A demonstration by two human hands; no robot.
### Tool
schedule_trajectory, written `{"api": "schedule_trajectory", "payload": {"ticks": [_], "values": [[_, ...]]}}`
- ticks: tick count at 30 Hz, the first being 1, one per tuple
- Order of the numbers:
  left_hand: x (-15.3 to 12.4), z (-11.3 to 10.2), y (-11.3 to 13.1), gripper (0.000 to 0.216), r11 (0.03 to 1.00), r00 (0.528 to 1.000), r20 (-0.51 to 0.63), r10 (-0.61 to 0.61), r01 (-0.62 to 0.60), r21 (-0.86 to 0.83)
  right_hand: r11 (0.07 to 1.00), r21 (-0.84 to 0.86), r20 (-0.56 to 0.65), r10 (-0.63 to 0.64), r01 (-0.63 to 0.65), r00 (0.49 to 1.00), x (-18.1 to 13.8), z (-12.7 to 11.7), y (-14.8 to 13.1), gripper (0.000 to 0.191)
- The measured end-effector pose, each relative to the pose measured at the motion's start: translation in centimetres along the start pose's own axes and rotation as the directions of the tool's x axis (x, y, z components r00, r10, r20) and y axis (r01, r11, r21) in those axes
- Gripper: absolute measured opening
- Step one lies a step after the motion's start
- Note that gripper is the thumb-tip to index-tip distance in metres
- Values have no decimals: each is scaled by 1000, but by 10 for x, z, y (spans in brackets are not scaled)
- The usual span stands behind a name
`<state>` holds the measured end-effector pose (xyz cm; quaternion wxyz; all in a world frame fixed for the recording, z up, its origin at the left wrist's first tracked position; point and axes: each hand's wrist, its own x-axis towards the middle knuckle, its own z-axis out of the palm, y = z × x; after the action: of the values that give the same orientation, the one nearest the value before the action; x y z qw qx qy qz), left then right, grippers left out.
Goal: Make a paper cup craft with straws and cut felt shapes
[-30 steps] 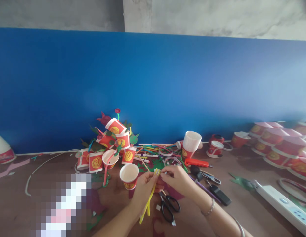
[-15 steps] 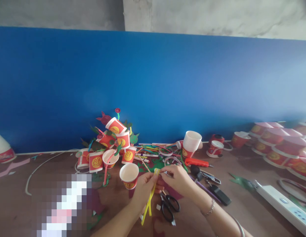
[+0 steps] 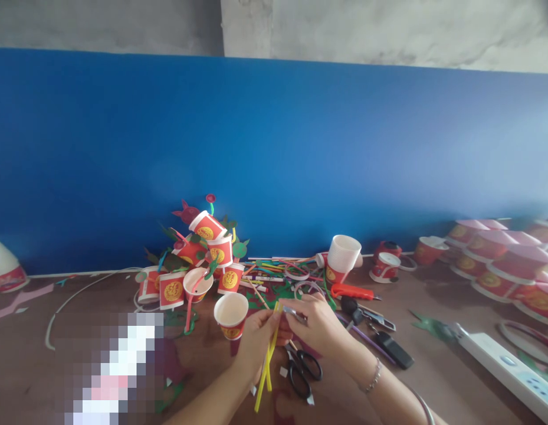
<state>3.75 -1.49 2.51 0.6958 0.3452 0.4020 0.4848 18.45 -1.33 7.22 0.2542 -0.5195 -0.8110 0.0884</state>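
My left hand point(image 3: 256, 339) is closed around a folded yellow straw point(image 3: 267, 369) that hangs down from its fingers. My right hand point(image 3: 320, 324) pinches a small silvery tool point(image 3: 294, 311) against the top of the straw. Both hands meet above the brown table, just right of an open red paper cup point(image 3: 232, 314). Black scissors point(image 3: 302, 369) lie on the table below my hands.
A heap of red cups with green paper shapes point(image 3: 198, 254) sits behind, next to loose coloured straws point(image 3: 269, 270). A tilted stack of white cups point(image 3: 342, 260), a red knife point(image 3: 351, 291), keys point(image 3: 371, 319), a white power strip point(image 3: 508, 369) and rows of upturned cups point(image 3: 504, 260) lie to the right.
My right hand has shifted slightly left and down onto the straw's top, with the silvery tool now showing. The straw's lower end has dropped a little.
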Motion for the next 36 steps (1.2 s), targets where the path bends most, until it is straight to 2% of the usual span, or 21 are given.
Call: {"api": "schedule_trajectory", "payload": {"ticks": [7, 12, 16, 19, 22, 24, 26, 28, 30, 33, 36], "values": [[-2, 1, 1, 48, 999, 1000, 8, 18, -19, 40, 996, -89, 13, -25, 26, 1000, -3, 0, -6, 29], [-1, 1, 1, 48, 999, 1000, 6, 16, -16, 36, 997, -64, -13, -43, 42, 999, -2, 1, -4, 28], [2, 0, -1, 49, 1000, 999, -40, 9, -8, 21, 999, -34, -43, 15, -16, 999, 0, 1, -1, 31], [3, -1, -1, 49, 1000, 996, -85, 26, -24, 20, 997, -57, -56, 48, -51, 997, 1, -1, -1, 22], [2, 0, -1, 48, 998, 996, -81, 49, -44, 53, 996, -58, -69, 59, -63, 996, 1, -4, -3, 18], [1, 1, -1, 48, 994, 996, -69, 62, -56, 88, 994, 19, -84, 105, -104, 991, 2, -6, -4, 17], [1, 2, -2, 48, 990, 996, -54, 71, -64, 122, 961, 198, -38, 207, -196, 978, 2, -9, -5, 19], [0, 3, -3, 49, 987, 996, -43, 82, -76, 139, 865, 401, 60, 304, -302, 951, 3, -11, -6, 23], [-1, 4, -3, 49, 986, 994, -45, 97, -89, 144, 771, 529, 140, 334, -355, 932, 3, -11, -6, 25], [-2, 4, -1, 47, 986, 991, -71, 111, -101, 133, 760, 549, 156, 316, -348, 936, 2, -9, -7, 23], [-1, 2, 0, 47, 990, 990, -91, 108, -98, 106, 848, 440, 82, 290, -296, 953, -1, -7, -12, 20]]}}
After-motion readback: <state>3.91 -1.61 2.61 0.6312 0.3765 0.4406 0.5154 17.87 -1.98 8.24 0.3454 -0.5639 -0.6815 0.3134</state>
